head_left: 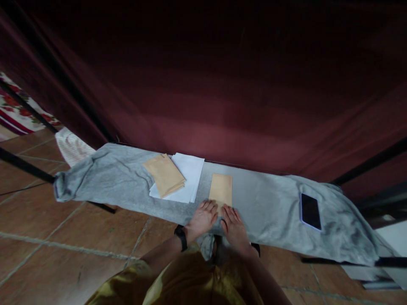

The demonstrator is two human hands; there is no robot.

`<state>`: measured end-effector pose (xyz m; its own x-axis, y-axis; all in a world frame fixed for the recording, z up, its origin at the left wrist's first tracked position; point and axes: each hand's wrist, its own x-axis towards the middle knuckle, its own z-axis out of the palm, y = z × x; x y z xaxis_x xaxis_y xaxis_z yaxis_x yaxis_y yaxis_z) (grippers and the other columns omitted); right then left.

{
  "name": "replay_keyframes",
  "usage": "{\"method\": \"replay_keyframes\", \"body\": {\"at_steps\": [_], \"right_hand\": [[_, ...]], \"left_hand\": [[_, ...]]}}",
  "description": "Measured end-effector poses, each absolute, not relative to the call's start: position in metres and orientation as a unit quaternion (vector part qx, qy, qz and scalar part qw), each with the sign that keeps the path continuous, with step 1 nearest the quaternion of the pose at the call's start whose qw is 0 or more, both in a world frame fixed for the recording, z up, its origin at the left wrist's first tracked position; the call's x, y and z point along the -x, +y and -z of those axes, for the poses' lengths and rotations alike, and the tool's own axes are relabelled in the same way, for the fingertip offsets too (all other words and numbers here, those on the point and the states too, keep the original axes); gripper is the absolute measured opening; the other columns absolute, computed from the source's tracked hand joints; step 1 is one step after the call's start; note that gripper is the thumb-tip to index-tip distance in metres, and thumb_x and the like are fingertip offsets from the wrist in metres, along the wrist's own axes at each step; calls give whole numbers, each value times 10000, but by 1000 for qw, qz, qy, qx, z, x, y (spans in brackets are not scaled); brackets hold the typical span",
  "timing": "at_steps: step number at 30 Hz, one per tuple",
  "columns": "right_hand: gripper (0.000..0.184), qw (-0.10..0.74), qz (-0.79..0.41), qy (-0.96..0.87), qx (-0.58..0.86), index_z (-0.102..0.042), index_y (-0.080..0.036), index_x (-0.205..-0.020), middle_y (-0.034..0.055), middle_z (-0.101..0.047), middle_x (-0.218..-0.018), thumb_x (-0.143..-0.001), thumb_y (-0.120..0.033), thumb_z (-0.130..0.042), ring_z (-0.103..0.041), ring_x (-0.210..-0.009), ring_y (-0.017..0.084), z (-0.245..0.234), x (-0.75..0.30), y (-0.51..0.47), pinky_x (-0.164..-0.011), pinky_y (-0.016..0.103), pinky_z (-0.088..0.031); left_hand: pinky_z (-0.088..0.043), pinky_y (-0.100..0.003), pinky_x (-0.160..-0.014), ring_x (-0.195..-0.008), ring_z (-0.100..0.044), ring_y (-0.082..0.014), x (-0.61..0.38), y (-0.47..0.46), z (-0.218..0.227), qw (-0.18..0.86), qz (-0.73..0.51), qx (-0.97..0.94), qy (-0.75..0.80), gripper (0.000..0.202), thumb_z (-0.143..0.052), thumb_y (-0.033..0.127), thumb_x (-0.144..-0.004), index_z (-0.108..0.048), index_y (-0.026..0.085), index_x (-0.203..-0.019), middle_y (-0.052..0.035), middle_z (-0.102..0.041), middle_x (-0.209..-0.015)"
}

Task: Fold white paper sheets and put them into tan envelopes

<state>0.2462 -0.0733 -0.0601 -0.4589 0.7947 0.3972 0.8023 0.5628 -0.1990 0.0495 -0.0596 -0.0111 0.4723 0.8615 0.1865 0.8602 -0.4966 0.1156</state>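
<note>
A single tan envelope (220, 189) lies flat on a grey cloth (121, 180) that covers a narrow bench. My left hand (202, 219) and my right hand (234, 223) rest side by side on the envelope's near end, fingers stretched out flat and pressing down. The left wrist wears a black band. To the left of the hands a stack of tan envelopes (164, 174) sits on top of a stack of white paper sheets (190, 174).
A dark phone (310, 211) lies face up on the cloth at the right. A dark red curtain (222, 84) hangs behind the bench. Black metal bars (25, 167) cross at the left over a brown tiled floor (63, 237).
</note>
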Motion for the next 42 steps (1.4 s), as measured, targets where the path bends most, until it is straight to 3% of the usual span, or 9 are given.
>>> {"method": "replay_keyframes", "body": {"at_steps": [4, 12, 19, 26, 42], "right_hand": [[461, 259, 11, -843, 471, -525, -156, -1483, 107, -611, -1479, -1044, -257, -432, -529, -1399, 236, 67, -244, -87, -1228, 485, -330], [455, 287, -16, -838, 463, -532, -186, -1477, 81, -637, -1451, -1032, -204, -439, -544, -1384, 213, 58, -244, -89, -1227, 455, -347], [475, 287, -7, -835, 470, -526, -199, -1484, 73, -638, -1450, -1016, -181, -456, -523, -1405, 200, 57, -242, -89, -1234, 436, -340], [486, 291, -17, -835, 466, -513, -193, -1497, 79, -623, -1468, -1017, -190, -439, -532, -1403, 210, 58, -243, -89, -1223, 455, -365], [460, 312, -51, -826, 467, -529, -194, -1451, 116, -637, -1413, -1010, -161, -401, -542, -1366, 236, 70, -252, -86, -1170, 498, -435]], "left_hand": [[-299, -417, -1235, -1499, -393, -216, -61, -29, 25, 29, -131, -870, 474, 469, -324, 316, -1072, -502, 150, -1474, -122, -466, -1600], [-219, -449, -1273, -1564, -267, -230, -96, 43, 42, 48, -92, -872, 478, 571, -315, 402, -1077, -355, 145, -1586, -108, -369, -1659], [-200, -510, -1276, -1557, -285, -238, -112, 84, 43, 51, -105, -853, 509, 604, -318, 514, -1067, -378, 203, -1581, -93, -367, -1662], [-167, -580, -1268, -1551, -292, -261, -111, 91, 43, 45, -125, -847, 514, 576, -354, 501, -1062, -375, 257, -1584, -74, -401, -1646], [-174, -454, -1285, -1574, -234, -207, -92, 28, 47, 46, -117, -889, 441, 534, -378, 401, -1078, -395, 189, -1568, -77, -391, -1650]]}}
